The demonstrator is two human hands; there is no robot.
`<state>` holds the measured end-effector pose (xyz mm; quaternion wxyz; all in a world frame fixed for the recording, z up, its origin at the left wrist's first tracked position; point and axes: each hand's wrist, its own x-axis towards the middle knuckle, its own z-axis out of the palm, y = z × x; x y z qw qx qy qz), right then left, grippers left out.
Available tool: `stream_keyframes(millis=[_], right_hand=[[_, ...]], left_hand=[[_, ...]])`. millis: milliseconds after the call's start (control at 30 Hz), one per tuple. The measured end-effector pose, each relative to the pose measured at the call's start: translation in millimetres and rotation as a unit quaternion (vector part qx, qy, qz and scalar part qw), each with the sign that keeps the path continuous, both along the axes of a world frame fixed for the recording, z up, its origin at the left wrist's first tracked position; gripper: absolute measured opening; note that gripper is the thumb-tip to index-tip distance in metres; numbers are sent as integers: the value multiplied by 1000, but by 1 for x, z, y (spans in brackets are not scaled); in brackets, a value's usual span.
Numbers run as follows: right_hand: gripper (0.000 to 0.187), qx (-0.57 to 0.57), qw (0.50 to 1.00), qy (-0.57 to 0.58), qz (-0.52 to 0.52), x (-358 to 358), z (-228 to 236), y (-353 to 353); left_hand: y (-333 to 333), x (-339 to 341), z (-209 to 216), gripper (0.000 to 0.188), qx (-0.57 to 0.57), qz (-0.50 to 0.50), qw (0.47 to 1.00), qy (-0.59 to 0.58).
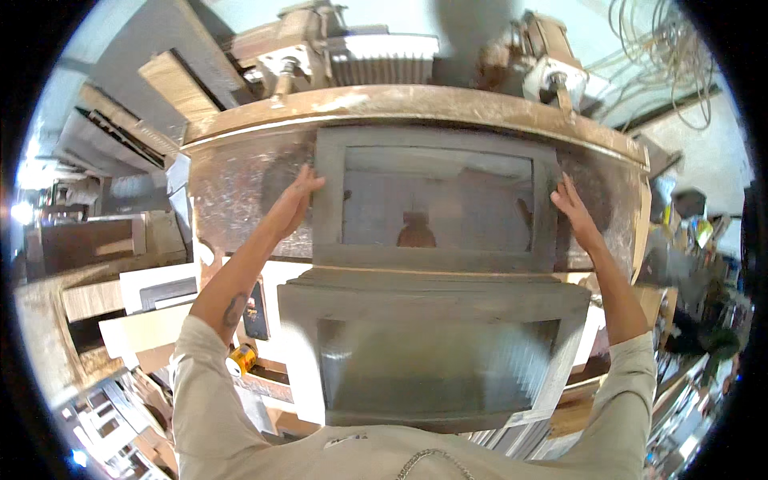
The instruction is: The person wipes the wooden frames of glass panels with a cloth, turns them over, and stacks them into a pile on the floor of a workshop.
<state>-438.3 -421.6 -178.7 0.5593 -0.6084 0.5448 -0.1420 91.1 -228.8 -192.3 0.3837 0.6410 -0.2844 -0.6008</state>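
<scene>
Bright glare at left, heavy fisheye bending, lower grey frame (436, 352) motion-blurred.

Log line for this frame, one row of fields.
left hand: on left edge of grey framed panel | right hand: on its right edge | panel: flat on metal machine table
</scene>
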Motion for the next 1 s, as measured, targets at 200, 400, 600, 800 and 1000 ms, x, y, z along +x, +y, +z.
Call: stream_keyframes(millis=[200, 400, 600, 800, 1000], right_hand=[[99, 125, 966, -82, -211, 19, 66, 7], [83, -46, 779, -488, -391, 23, 180, 124], [67, -34, 724, -618, -306, -111, 166, 263], [63, -33, 891, -425, -156, -144, 181, 352], [61, -21, 900, -387, -199, -157, 169, 411]], left_hand=[[0, -15, 59, 79, -48, 138, 984, 100], [116, -72, 215, 70, -392, 249, 873, 150], [246, -105, 272, 66, -346, 225, 885, 216], [323, -123, 244, 54, -173, 119, 927, 312], [405, -105, 224, 62, -62, 69, 940, 328]])
